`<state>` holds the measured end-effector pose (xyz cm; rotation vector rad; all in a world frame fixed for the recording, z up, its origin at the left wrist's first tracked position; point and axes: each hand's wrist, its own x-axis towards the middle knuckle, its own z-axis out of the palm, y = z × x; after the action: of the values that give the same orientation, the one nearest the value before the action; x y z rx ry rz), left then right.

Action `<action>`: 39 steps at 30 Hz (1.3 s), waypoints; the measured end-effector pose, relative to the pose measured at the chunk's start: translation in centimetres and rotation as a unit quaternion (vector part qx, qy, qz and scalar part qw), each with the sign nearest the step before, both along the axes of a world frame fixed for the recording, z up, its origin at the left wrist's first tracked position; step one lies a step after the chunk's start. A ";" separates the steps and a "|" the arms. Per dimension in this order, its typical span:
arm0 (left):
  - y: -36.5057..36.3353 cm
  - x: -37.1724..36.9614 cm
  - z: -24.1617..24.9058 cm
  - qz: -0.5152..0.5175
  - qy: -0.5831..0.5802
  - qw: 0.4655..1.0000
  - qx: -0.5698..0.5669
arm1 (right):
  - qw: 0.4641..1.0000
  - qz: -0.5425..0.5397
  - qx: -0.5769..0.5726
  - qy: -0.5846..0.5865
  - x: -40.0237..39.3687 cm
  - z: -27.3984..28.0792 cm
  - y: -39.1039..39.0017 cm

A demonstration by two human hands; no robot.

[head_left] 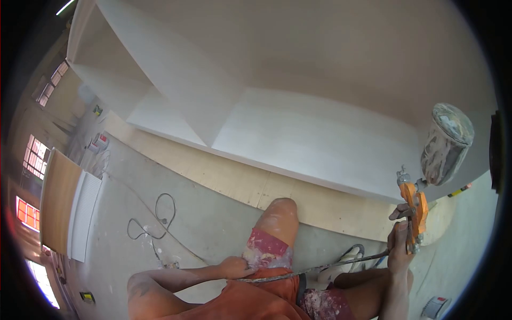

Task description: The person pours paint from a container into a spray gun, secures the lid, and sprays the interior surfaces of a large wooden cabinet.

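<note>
My right hand [399, 246] is wrapped around the handle of an orange spray gun [415, 210], held upright at the right of the head view. A paint-smeared cup [447, 144] sits on top of the gun. From the gun's lower end, a spattered air hose [325, 265] crosses my lap. My left hand [234, 268] is closed on this hose beside my raised thigh; its fingertips are partly hidden. In front of the gun stands a large white cabinet-like piece with open compartments [314, 141], its inner faces pale and smooth.
A plywood strip [256, 189] runs beneath the white piece. A thin cable [160, 218] loops over the grey floor. Paint cans [99, 142] stand at the far left, near a leaning wood-faced panel [66, 202]. Another can [436, 308] is at lower right.
</note>
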<state>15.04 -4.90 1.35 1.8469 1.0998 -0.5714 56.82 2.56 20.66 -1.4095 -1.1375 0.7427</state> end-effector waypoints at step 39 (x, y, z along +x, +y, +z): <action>-0.8 -0.1 -0.6 0.028 -0.047 0.998 0.018 | 0.998 0.031 -0.053 -0.013 0.8 2.6 -1.8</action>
<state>14.91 -5.71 0.75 1.8491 1.1026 -0.4312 57.62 0.79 23.30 -1.4807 -1.1806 0.8415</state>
